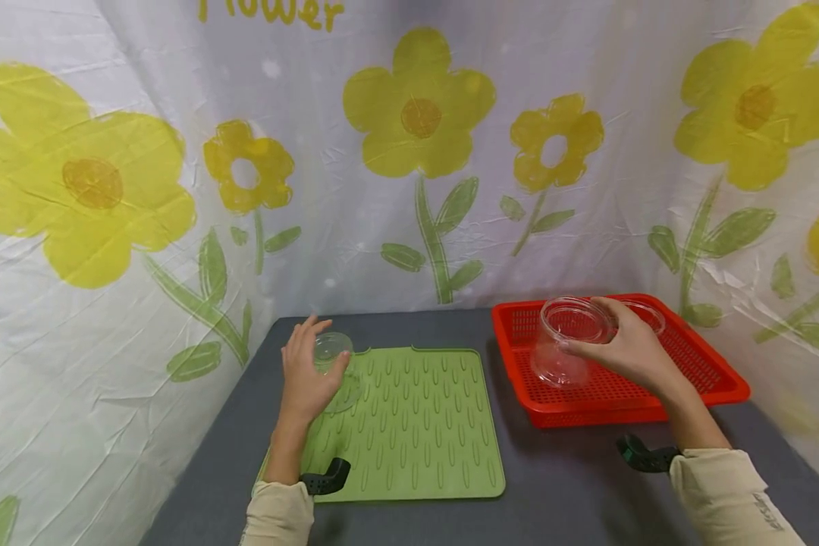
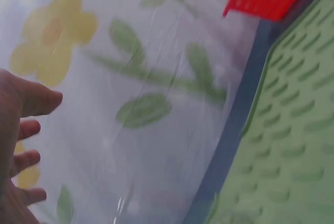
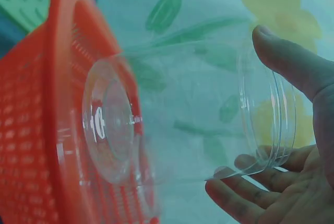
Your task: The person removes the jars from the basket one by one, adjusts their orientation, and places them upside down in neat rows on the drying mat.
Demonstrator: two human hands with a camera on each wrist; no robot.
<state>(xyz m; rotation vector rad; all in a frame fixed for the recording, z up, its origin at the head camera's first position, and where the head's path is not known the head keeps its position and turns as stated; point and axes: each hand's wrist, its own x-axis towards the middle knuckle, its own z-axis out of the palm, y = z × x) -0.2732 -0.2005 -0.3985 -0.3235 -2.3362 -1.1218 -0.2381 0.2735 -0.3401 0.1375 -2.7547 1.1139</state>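
My right hand (image 1: 621, 341) grips a clear plastic jar (image 1: 565, 349) near its rim, the thumb on one side and the fingers on the other. That jar (image 3: 182, 114) stands over the red basket in the head view, base downward. Behind the right hand, the rim of another clear jar (image 1: 644, 315) shows in the basket. At the far left corner of the green mat is a clear jar (image 1: 341, 387), partly covered by my left hand (image 1: 307, 379). The left hand's fingers are spread beside it, and in the left wrist view they hold nothing.
A red perforated basket (image 1: 635, 418) sits on the right of the dark table (image 1: 553, 485). The green ridged mat (image 1: 416, 425) lies left of it. A flower-printed sheet (image 1: 314, 227) hangs behind and along both sides.
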